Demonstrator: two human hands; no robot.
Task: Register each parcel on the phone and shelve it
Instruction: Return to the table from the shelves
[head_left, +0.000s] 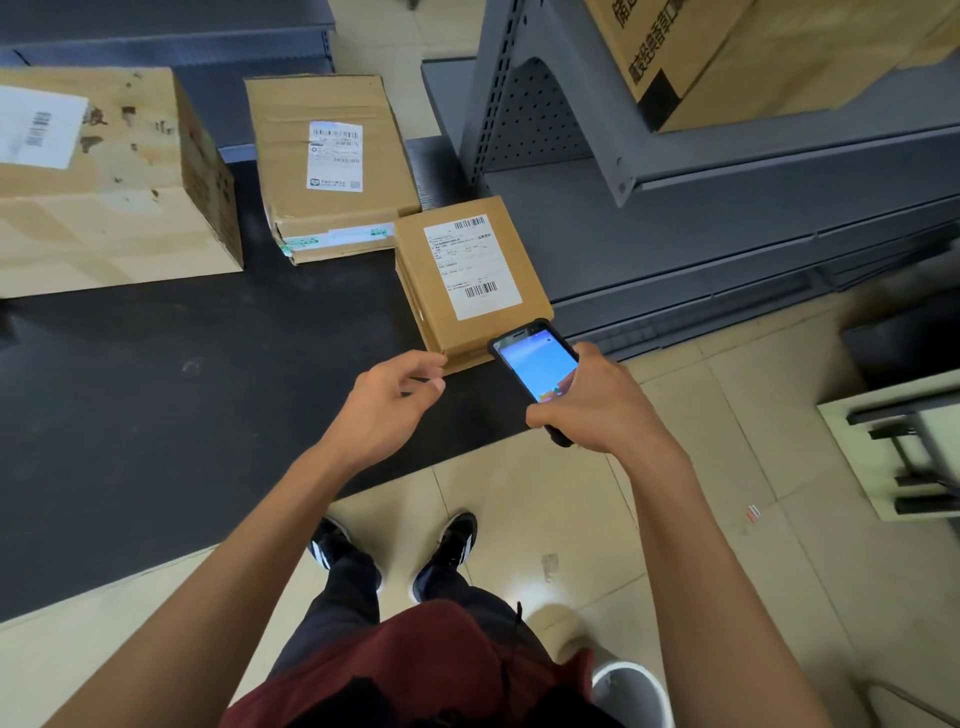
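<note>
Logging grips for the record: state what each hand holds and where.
Right hand holds the phone by its lower end. Left hand holds nothing.

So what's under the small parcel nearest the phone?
The small parcel lies on the dark mat, its right part over the grey shelf base. The phone in the right hand covers its near corner. Anything beneath it is hidden.

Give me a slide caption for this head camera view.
Right hand aims phone at small labelled parcel; left hand reaches its corner.
</note>
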